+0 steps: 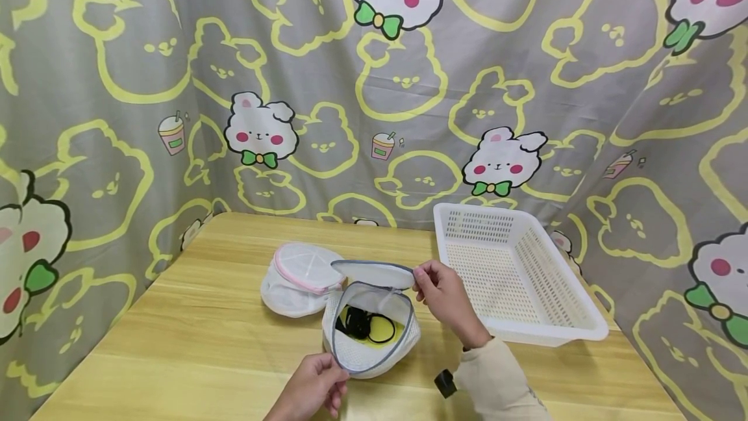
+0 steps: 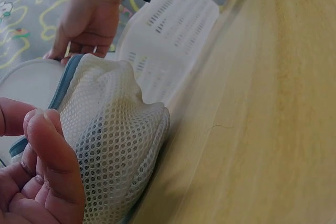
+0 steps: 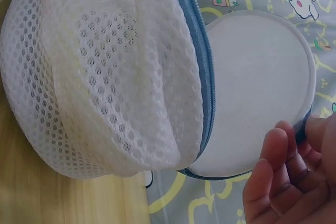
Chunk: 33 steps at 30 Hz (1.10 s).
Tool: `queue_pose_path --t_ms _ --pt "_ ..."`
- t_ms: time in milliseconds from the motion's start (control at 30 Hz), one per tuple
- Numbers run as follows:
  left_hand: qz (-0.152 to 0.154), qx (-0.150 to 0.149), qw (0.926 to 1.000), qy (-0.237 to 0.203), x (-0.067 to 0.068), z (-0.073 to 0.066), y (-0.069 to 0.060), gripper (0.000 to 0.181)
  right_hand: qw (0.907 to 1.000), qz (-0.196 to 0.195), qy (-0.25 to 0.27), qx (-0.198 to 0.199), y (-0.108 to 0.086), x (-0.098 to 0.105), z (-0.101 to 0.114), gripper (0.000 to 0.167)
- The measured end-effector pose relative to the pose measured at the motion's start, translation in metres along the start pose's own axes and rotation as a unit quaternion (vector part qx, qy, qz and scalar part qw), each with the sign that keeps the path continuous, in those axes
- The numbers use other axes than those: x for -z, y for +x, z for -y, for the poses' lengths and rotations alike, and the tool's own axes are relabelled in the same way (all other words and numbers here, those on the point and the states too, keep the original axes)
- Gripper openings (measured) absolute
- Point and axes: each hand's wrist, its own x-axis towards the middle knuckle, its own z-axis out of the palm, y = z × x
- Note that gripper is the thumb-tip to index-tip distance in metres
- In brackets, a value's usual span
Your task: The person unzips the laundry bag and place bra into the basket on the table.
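On the wooden tabletop [image 1: 175, 330], the white mesh bag [image 1: 359, 357] stands unzipped a little toward 6 o'clock from the centre of the head view, its mouth edged by a blue-grey zipper. Its round lid [image 1: 374, 273] is raised at the bag's 12 o'clock. The left hand [image 1: 315, 379] has a narrow grip at about 7 o'clock of the mouth, thumb and fingers pinching the zipper rim. The right hand [image 1: 441, 288], at 2 o'clock, likewise holds a close pinch, on the lid's edge. Inside the bag sit a black object [image 1: 354, 323] with a thin black loop [image 1: 382, 340] at its 3 o'clock, and something yellow [image 1: 384, 329] beneath the loop; what these are, I cannot tell. At 10 o'clock from the bag lies a second mesh bag [image 1: 289, 301] with a pink-trimmed round lid, just beside the first; whether they touch is unclear. At 2 o'clock, beyond the right hand, a white slotted basket [image 1: 491, 281] rests on the table. A grey curtain [image 1: 327, 76] with yellow outlines and white rabbit faces hangs from 9 o'clock through 12 to 3.
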Motion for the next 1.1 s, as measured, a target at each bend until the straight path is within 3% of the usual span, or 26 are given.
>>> queue_pose_path --t_ms 467,1100 --pt "-0.004 -0.001 1.0000 0.003 0.000 0.001 0.001 0.020 0.9958 -0.013 0.066 -0.062 0.009 -0.002 -0.006 0.015" --pt "-0.009 0.006 0.9999 0.002 0.002 0.004 0.001 0.015 0.9918 0.000 0.093 -0.088 0.013 -0.001 -0.009 0.028"
